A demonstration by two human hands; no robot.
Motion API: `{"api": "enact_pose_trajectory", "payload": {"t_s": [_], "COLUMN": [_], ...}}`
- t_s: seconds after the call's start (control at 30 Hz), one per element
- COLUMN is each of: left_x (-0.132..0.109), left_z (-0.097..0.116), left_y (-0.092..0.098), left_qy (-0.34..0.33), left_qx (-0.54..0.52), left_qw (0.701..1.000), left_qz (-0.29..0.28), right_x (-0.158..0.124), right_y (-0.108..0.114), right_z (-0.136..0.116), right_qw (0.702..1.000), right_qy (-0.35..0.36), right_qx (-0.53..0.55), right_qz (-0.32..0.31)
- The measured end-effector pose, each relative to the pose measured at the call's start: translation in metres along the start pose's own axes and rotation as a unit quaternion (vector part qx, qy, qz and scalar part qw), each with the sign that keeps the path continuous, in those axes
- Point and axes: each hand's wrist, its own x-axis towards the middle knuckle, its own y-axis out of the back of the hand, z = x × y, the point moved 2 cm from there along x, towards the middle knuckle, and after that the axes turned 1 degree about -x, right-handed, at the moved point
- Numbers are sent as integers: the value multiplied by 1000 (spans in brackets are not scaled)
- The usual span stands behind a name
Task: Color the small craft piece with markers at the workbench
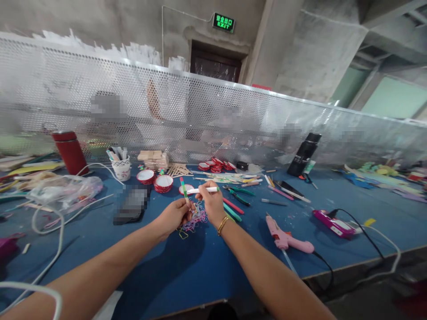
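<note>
My left hand (176, 216) is closed on the lower end of a small upright stick (183, 188), coloured pink and green. My right hand (211, 201) pinches a white marker (204, 190) with a green end, its other end pointing left at the stick. Under the hands lies a pile of colourful rubber bands (197, 218). Just right of my right hand are a red marker (233, 206) and green markers (232, 212). Behind the hands, round red-edged pieces (163, 182) with white tops rest on the blue table (187, 271).
A phone (132, 204), a cup of pens (120, 169) and a red bottle (70, 153) stand or lie left. Right are pliers (238, 194), a pink glue gun (287, 238), a magenta device (334, 223), cables and a black bottle (303, 155). A perforated screen (200, 115) runs behind.
</note>
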Motion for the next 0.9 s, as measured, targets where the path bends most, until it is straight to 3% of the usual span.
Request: {"api": "enact_pose_trajectory", "payload": {"t_s": [0.9], "left_x": [1], "left_z": [-1], "left_y": [2], "left_qy": [-8], "left_qx": [9], "left_qw": [1000], "left_qz": [-4], "right_x": [-2], "right_y": [0], "right_z": [-2], "right_qw": [1000], "right_qy": [0], "right_qx": [-1], "right_qz": [-6]}}
